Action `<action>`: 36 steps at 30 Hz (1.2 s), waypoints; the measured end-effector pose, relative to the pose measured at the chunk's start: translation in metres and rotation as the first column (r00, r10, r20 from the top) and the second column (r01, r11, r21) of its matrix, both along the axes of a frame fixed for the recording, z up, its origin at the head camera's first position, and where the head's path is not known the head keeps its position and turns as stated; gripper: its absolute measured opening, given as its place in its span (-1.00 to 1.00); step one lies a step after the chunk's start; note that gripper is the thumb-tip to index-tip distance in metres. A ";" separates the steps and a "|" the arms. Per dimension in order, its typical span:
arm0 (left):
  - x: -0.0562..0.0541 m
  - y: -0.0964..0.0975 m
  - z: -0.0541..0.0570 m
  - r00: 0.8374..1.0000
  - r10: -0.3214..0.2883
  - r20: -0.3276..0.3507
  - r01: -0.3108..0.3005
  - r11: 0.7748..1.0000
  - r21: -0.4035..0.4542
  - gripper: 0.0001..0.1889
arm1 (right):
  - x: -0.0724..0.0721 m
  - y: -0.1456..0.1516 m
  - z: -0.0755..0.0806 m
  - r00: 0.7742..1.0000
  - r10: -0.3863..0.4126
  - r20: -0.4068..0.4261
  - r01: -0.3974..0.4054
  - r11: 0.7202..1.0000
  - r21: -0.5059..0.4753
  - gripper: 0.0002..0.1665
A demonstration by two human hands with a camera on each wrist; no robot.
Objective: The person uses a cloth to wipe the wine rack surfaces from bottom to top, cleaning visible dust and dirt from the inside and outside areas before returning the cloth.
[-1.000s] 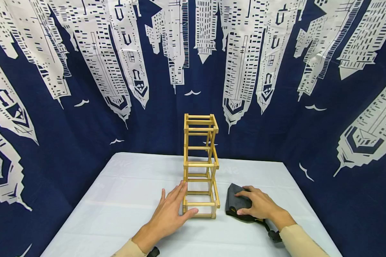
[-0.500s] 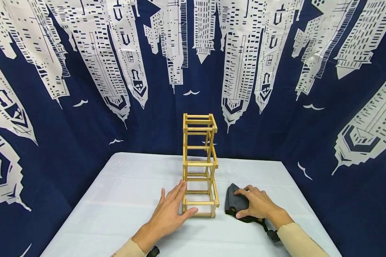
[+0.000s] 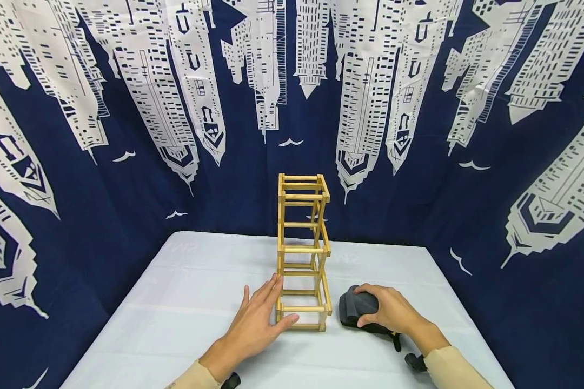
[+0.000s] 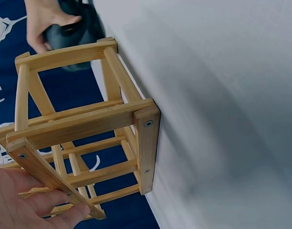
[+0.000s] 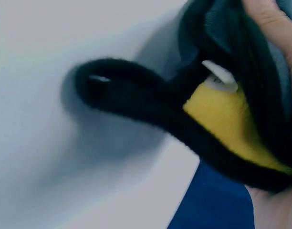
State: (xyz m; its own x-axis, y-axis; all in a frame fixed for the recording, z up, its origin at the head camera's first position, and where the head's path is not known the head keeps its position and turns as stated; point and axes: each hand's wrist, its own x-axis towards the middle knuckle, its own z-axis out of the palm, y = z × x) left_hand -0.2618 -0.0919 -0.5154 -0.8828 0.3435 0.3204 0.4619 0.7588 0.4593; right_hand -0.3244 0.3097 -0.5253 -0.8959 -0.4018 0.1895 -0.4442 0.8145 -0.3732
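A light wooden rack (image 3: 302, 250) of posts and rails stands upright mid-table. My left hand (image 3: 255, 320) rests its straight fingers against the rack's lower left post, thumb stretched out before the front rail. In the left wrist view those fingers (image 4: 46, 205) lie along a screwed wooden bar. To the right of the rack, my right hand (image 3: 391, 309) grips a folded grey cloth (image 3: 360, 305) between thumb and fingers. Black edging, a black loop (image 5: 122, 90), a yellow inner side (image 5: 227, 124) and a white tag show on the cloth in the right wrist view.
A white cover (image 3: 175, 302) lies over the table. Behind and beside it hangs a navy curtain (image 3: 248, 200) with white upside-down buildings. Near the right wrist is a small black object (image 3: 415, 362), and another black object (image 3: 231, 381) sits by the left wrist.
My right hand has gathered the grey cloth, which now bulges up thicker under the fingers, its black loop drawn away from the small black object. The left hand and rack have stayed put.
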 end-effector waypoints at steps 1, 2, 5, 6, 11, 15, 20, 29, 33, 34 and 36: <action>0.000 0.000 0.000 1.000 0.000 0.000 0.000 1.000 -0.001 0.05 | 0.002 0.000 0.002 0.999 0.010 -0.048 -0.010 1.000 0.002 -0.04; 0.000 0.000 0.000 1.000 0.000 0.000 0.000 1.000 -0.001 0.06 | 0.005 0.000 0.004 0.996 0.017 -0.093 -0.016 1.000 0.005 -0.05; 0.000 -0.001 0.000 1.000 0.003 -0.004 -0.003 1.000 -0.003 0.05 | 0.012 -0.004 0.015 0.983 0.026 -0.184 -0.024 1.000 0.014 -0.05; 0.000 -0.002 0.000 1.000 0.005 -0.005 -0.005 1.000 -0.006 0.05 | 0.014 -0.006 0.018 0.980 0.026 -0.197 -0.022 1.000 0.021 -0.03; 0.000 -0.002 -0.001 1.000 0.003 -0.001 -0.003 1.000 -0.006 0.05 | 0.028 -0.014 0.035 0.974 0.031 -0.225 -0.023 0.999 0.040 -0.05; 0.001 -0.003 -0.002 1.000 -0.002 0.013 0.002 1.000 0.005 0.04 | 0.038 -0.022 0.047 0.959 0.055 -0.279 -0.056 0.998 0.004 -0.20; 0.001 -0.005 -0.002 1.000 -0.004 0.021 0.003 0.998 0.069 -0.08 | 0.048 -0.038 0.061 0.956 0.069 -0.284 -0.095 0.992 -0.078 -0.26; -0.007 -0.016 0.002 0.999 -0.040 0.030 0.034 0.983 0.178 -0.34 | 0.067 -0.079 0.055 0.913 0.152 -0.380 -0.211 0.970 -0.120 -0.39; -0.010 -0.021 0.008 0.995 -0.087 0.045 0.080 0.985 0.156 -0.29 | 0.074 -0.095 0.041 0.857 0.227 -0.463 -0.312 0.943 -0.115 -0.37; -0.010 -0.022 0.010 0.994 -0.101 0.048 0.093 0.984 0.150 -0.27 | 0.076 -0.098 0.037 0.839 0.251 -0.483 -0.339 0.935 -0.104 -0.35; -0.012 -0.024 0.013 0.991 -0.125 0.055 0.117 0.984 0.138 -0.26 | 0.078 -0.106 0.029 0.798 0.301 -0.522 -0.388 0.920 -0.062 -0.30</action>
